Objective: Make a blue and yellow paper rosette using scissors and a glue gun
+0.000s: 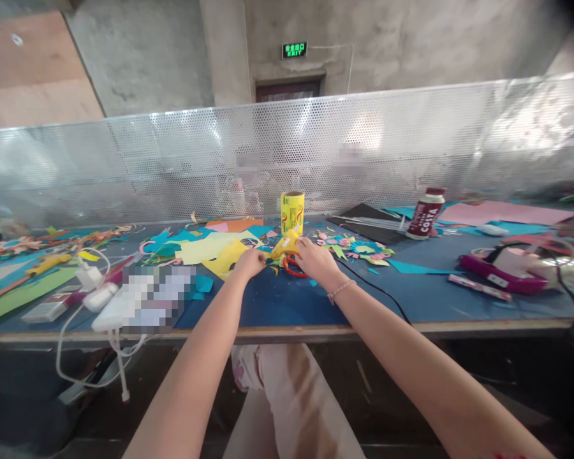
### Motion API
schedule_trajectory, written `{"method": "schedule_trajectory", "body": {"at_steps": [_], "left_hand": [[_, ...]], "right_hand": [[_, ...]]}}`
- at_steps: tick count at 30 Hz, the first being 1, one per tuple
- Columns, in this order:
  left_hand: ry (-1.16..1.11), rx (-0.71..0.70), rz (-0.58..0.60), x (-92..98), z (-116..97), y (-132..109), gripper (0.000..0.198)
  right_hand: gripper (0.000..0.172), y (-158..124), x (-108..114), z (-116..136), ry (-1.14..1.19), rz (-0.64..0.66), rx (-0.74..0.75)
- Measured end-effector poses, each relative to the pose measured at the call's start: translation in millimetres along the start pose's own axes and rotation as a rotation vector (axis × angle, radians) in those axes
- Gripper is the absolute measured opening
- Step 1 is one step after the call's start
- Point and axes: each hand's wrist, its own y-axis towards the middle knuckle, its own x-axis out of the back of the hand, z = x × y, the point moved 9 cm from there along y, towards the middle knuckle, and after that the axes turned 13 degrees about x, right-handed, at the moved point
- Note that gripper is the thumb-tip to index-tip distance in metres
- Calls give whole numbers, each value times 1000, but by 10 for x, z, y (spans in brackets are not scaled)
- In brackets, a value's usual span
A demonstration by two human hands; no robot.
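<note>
Reaching over the near edge of the counter (287,319), the two hands are close to each other but apart. At near left, a white cable (63,338) hangs down over the edge; at near right lies a purple thing (519,280). The right hand (312,256) is closed around the yellow glue gun (286,245), in the middle of the counter, and its front end is turned to the left hand (251,261). The left fingers are brought together just beside this end; whether they pinch something, I cannot tell. Below the gun is a red loop (295,270). Yellow paper (227,256) lies to the left, paper flowers (361,248) to the right. Farther stand a yellow tube (291,209) and, more right, a bottle (425,218). Behind is a perforated screen (172,153).
</note>
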Motion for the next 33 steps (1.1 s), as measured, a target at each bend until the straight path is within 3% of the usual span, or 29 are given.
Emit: {"method": "schedule_trajectory", "body": {"at_steps": [17, 27, 33], "left_hand": [[-26, -16, 0, -2, 3, 7, 19], [-79, -46, -6, 30, -49, -23, 28], [-60, -79, 49, 36, -109, -86, 33]], "right_hand": [[35, -11, 92, 7, -66, 20, 34], [36, -51, 173, -146, -43, -23, -92], [36, -84, 177, -273, -37, -46, -181]]}}
